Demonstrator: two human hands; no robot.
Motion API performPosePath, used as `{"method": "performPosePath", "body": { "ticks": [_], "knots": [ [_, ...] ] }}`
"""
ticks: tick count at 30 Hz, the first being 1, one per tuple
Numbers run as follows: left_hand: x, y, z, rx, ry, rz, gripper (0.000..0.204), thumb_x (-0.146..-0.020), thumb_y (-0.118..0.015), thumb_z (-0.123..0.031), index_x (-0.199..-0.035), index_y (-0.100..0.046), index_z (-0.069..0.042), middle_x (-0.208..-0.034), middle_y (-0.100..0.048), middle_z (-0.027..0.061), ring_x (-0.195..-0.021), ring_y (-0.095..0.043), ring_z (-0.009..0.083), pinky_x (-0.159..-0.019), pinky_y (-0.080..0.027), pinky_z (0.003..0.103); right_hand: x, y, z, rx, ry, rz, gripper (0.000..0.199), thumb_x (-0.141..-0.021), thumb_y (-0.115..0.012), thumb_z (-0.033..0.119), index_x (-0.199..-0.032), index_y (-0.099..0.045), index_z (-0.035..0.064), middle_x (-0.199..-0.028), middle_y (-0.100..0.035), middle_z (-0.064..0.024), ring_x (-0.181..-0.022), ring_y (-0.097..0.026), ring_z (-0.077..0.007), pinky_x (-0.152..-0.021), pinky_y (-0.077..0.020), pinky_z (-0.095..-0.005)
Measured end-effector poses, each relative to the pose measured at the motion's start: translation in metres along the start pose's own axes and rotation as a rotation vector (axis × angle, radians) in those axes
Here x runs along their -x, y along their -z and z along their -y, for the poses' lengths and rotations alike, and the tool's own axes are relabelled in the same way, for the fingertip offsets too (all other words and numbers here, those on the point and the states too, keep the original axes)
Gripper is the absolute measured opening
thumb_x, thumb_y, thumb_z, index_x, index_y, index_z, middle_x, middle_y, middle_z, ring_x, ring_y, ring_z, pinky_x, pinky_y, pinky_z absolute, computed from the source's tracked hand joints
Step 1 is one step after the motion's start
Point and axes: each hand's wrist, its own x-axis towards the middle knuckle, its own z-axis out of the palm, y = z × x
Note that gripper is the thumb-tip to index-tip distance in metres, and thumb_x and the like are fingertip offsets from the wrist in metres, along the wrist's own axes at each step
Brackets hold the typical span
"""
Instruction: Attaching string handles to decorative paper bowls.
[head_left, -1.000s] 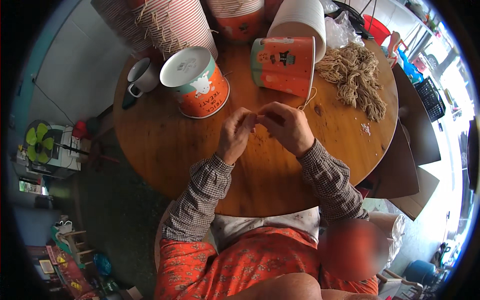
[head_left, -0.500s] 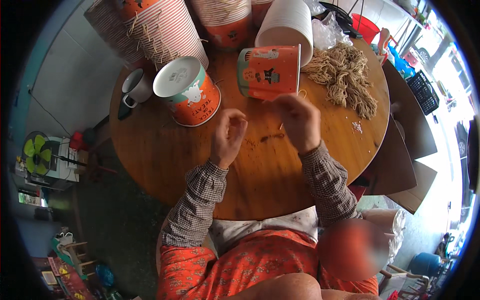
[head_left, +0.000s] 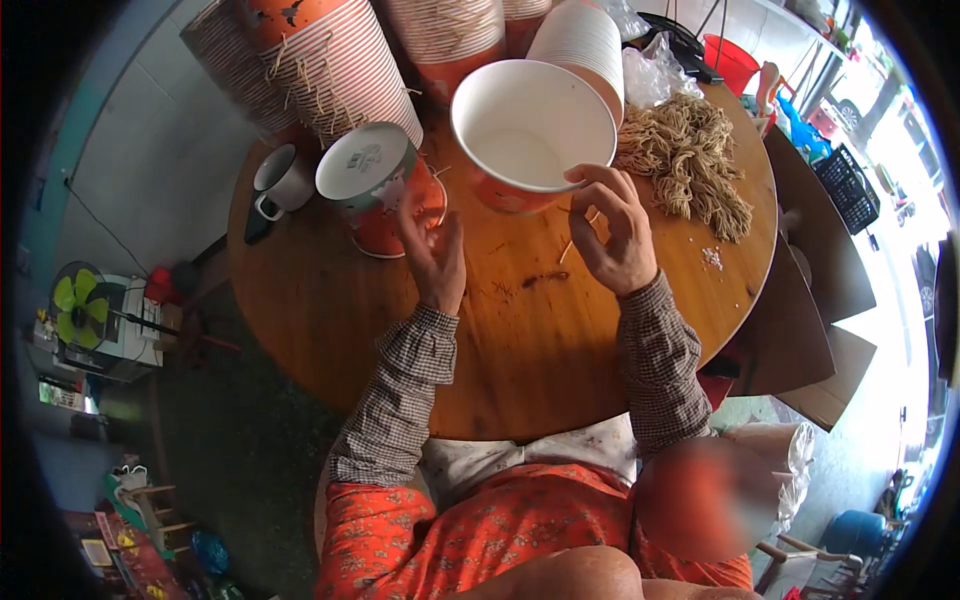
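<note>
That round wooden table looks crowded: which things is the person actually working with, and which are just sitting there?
In use:
right hand at rim of open paper bucket
left hand raised, open
pile of tan cord
upturned bucket

Lying about:
white mug
stacked buckets
red pail
green fan

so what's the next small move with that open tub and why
Probably bring the left hand up to the near wall of the paper tub to steady it. The tub is tipped with its mouth open toward the person, and only the right hand touches its rim, with a thin tan strand under its fingers. The left hand hangs open beside an upside-down tub, holding nothing.
</note>
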Motion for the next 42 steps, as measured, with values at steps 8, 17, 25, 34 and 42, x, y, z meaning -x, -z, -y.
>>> {"method": "performPosePath", "body": {
  "ticks": [8, 17, 25, 34, 42],
  "knots": [
    [-0.016, 0.005, -0.049, -0.82, -0.72, 0.107, 0.033, -0.089, -0.054, -0.002, -0.12, -0.062, -0.011, -0.134, -0.055, 0.0058, -0.135, -0.036, 0.0349, -0.108, -0.03, 0.045, -0.007, 0.014, -0.02, -0.026, 0.135, 0.364, 0.011, -0.069, -0.06, -0.001, -0.078, -0.056, 0.0036, -0.115, -0.057, -0.0124, -0.102, -0.051, -0.0302, -0.09, -0.0427, -0.0395],
    [-0.006, -0.025, -0.063, -0.438, -0.533, 0.001, 0.014, -0.084, -0.069, -0.007, -0.096, -0.063, -0.005, -0.089, -0.064, 0.0075, -0.085, -0.06, 0.0238, -0.084, -0.044, 0.037, 0.014, -0.023, 0.006, -0.473, -0.242, -0.204, 0.004, -0.083, -0.065, -0.001, -0.087, -0.064, 0.0, -0.106, -0.059, -0.0102, -0.09, -0.06, -0.0136, -0.068, -0.0517, -0.0263],
    [0.007, -0.027, -0.062, -0.29, -0.404, 0.017, 0.017, -0.088, -0.063, -0.001, -0.104, -0.06, 0.002, -0.095, -0.061, 0.0103, -0.086, -0.061, 0.0199, -0.075, -0.05, 0.03, 0.024, -0.044, 0.016, -0.588, -0.455, -0.059, 0.008, -0.082, -0.069, 0.006, -0.085, -0.063, 0.0013, -0.106, -0.054, -0.0058, -0.097, -0.057, -0.0129, -0.073, -0.0538, -0.0258],
    [0.012, -0.032, -0.071, -0.431, -0.633, 0.016, 0.022, -0.084, -0.067, 0.002, -0.106, -0.062, 0.001, -0.1, -0.059, 0.0106, -0.09, -0.061, 0.0211, -0.076, -0.051, 0.029, 0.024, -0.039, 0.024, -0.395, -0.268, -0.122, 0.009, -0.079, -0.064, 0.001, -0.084, -0.057, 0.0014, -0.106, -0.053, -0.0101, -0.092, -0.058, -0.0158, -0.069, -0.0543, -0.0258],
    [0.017, -0.035, -0.07, -0.481, -0.643, -0.009, 0.024, -0.082, -0.067, 0.002, -0.105, -0.062, 0.0, -0.098, -0.06, 0.0113, -0.088, -0.061, 0.0243, -0.074, -0.051, 0.033, 0.023, -0.034, 0.031, -0.142, -0.092, -0.158, 0.013, -0.075, -0.063, -0.004, -0.083, -0.055, 0.0016, -0.103, -0.055, -0.0098, -0.09, -0.058, -0.0143, -0.062, -0.0545, -0.0257]
  ]
}}
